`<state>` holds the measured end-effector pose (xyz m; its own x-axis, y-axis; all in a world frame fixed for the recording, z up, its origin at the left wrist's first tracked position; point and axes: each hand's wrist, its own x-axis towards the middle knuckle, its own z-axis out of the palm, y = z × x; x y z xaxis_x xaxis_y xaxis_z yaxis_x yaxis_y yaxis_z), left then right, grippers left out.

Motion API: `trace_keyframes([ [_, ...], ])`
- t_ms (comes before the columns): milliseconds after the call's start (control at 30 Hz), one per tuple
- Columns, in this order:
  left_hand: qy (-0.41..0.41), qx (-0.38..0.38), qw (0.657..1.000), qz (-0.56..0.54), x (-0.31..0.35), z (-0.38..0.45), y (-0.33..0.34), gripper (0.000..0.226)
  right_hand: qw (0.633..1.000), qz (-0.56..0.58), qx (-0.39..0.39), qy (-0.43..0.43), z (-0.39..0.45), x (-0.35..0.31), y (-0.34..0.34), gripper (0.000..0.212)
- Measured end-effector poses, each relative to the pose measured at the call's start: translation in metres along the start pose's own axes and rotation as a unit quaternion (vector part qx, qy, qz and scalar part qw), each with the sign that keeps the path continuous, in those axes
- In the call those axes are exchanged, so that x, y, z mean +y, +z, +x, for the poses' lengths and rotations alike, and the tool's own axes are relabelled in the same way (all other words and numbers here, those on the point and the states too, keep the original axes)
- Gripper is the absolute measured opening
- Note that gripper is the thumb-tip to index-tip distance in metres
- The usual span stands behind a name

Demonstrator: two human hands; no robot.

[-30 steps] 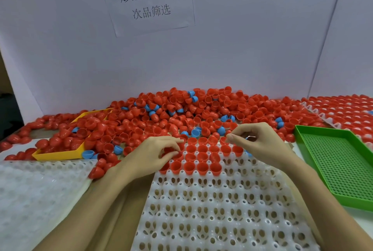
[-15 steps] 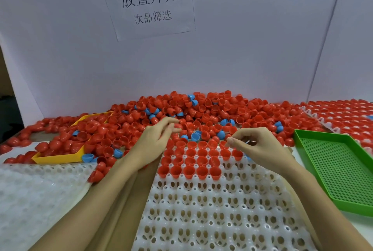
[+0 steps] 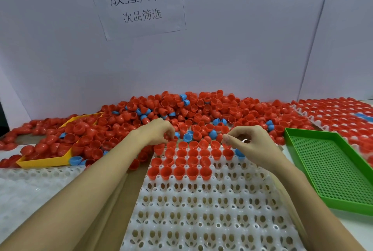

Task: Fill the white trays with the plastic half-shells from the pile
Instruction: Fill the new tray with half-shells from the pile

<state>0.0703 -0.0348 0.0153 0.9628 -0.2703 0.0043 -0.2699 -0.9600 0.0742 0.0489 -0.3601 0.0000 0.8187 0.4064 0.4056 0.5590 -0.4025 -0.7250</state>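
Four rows of red shells already sit in the far end of the white tray, while its nearer pockets are all bare, so I judge the job barely begun. Both hands work where the tray's far edge meets the pile, which is heaped along the back of the surface. The left hand has its fingers curled down among loose shells; whether its grip holds one I cannot tell. The right hand has thumb and forefinger drawn close together near a shell at the tray's far right, but I cannot tell whether they close on anything. The risks look plain: a shell set tilted may rock out of its pocket, a wrist may knock seated ones loose, and a stray blue shell lying just beyond the filled rows could be picked up by mistake, if colour matters. The green tray near the right edge stands apart.
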Motion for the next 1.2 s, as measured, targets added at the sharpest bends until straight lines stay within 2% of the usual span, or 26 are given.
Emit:
trace_keyframes([
  [167, -0.035, 0.094, 0.992, -0.076, -0.011, -0.012, 0.000, 0.020, 1.000, 0.000, 0.001, 0.003, 0.000, -0.001, 0.001, 0.014],
  [267, -0.056, 0.200, 0.965, -0.158, -0.005, -0.026, -0.009, 0.021, 1.000, 0.002, 0.000, 0.006, -0.001, -0.004, 0.001, 0.013],
  [333, -0.070, 0.265, 0.923, -0.271, 0.012, -0.041, -0.014, 0.023, 1.000, 0.017, 0.003, 0.010, -0.002, -0.009, 0.001, 0.014],
  [433, -0.048, 0.251, 0.846, -0.468, 0.050, -0.070, -0.011, 0.020, 0.997, 0.077, -0.014, 0.000, -0.004, -0.024, 0.000, 0.008],
  [533, -0.006, 0.222, 0.758, -0.614, 0.089, -0.098, -0.003, 0.022, 0.981, 0.166, -0.100, -0.024, -0.009, -0.045, 0.001, 0.031],
  [600, 0.001, 0.225, 0.727, -0.649, 0.107, -0.109, 0.000, 0.021, 0.973, 0.180, -0.139, -0.037, -0.012, -0.055, 0.007, 0.040],
  [767, -0.006, 0.198, 0.715, -0.670, 0.121, -0.118, 0.006, 0.023, 0.985, 0.116, -0.109, -0.059, -0.014, -0.059, 0.022, 0.030],
  [967, 0.010, 0.156, 0.666, -0.730, 0.117, -0.121, 0.013, 0.027, 0.980, 0.131, -0.140, -0.048, -0.012, -0.056, 0.019, 0.021],
  [1200, -0.007, 0.176, 0.667, -0.724, 0.105, -0.123, 0.015, 0.025, 0.967, 0.197, -0.163, 0.004, -0.015, -0.052, 0.014, 0.024],
])
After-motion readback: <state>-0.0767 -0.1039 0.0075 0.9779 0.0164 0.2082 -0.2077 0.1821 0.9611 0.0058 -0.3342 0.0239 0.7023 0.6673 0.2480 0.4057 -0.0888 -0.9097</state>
